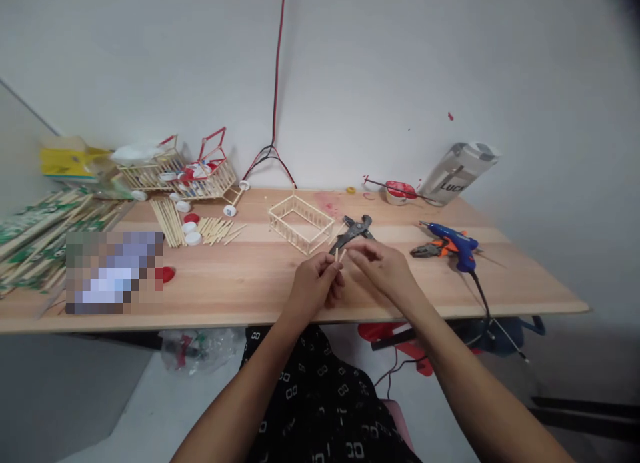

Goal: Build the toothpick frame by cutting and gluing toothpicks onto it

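Observation:
Short pale wooden sticks (337, 255) poke up from my left hand (318, 279), whose fingers are closed around them above the table's front part. Just to the right, my right hand (383, 266) has its thumb and fingers pinched together close to the sticks' upper ends; whether it grips one is too small to tell. Behind my hands stands a small rectangular wooden-stick frame (301, 224) with short uprights between two rims. Black pliers (357, 231) lie beside the frame, partly hidden by my right hand.
Two finished stick carts (207, 179) stand at the back left, near loose cut sticks (216, 231), bottle caps (193, 238) and a blurred phone-like object (115, 273). At right are a blue glue gun (453, 241), orange-handled pliers (430, 249), a red-paint cup (400, 191) and a can (460, 173).

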`<state>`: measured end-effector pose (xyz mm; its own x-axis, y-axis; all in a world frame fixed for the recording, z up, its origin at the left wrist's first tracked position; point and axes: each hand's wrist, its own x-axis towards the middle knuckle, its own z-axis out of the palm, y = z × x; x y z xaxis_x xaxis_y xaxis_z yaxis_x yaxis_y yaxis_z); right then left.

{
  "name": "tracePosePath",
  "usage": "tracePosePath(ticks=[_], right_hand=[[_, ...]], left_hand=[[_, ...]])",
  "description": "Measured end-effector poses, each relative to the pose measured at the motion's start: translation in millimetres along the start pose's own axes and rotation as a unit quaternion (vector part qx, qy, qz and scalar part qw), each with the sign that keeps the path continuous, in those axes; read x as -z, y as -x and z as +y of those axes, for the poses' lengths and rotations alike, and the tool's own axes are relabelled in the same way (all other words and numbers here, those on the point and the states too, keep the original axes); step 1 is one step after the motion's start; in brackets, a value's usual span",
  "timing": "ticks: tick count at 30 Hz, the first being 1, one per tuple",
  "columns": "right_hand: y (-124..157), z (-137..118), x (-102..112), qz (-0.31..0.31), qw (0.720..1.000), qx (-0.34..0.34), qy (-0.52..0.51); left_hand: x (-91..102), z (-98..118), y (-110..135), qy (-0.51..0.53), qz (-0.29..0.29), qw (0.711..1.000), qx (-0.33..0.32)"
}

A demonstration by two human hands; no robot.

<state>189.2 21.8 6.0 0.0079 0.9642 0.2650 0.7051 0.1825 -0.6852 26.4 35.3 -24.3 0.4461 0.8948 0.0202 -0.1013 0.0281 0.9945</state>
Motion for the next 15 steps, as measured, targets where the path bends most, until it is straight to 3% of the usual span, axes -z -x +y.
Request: tracePosePath(ticks=[5,8,11,15], right_hand=[[1.6,-4.9,-17.0,-0.030,0.996,-0.009,-0.078],[-11.2,-3.1,-23.0,-0.013,0.995,0.005,-0.100],[-25.1,-2.4,-30.8,0.021,0.997,0.029,-0.069],[-34.1,-3.6,-42.9,0.031,0.997,0.072,-0.009]], left_hand=[[4.6,1.7,6.3,-0.054,0.028,0.998,-0.003],[18.2,4.2,13.4,-0.084,0.096,0.992,-0.013],[35.8,7.6,22.8,-0.086,0.165,0.982,-0.034],[50.2,9.7,31.8,-0.066,0.175,0.982,-0.030]])
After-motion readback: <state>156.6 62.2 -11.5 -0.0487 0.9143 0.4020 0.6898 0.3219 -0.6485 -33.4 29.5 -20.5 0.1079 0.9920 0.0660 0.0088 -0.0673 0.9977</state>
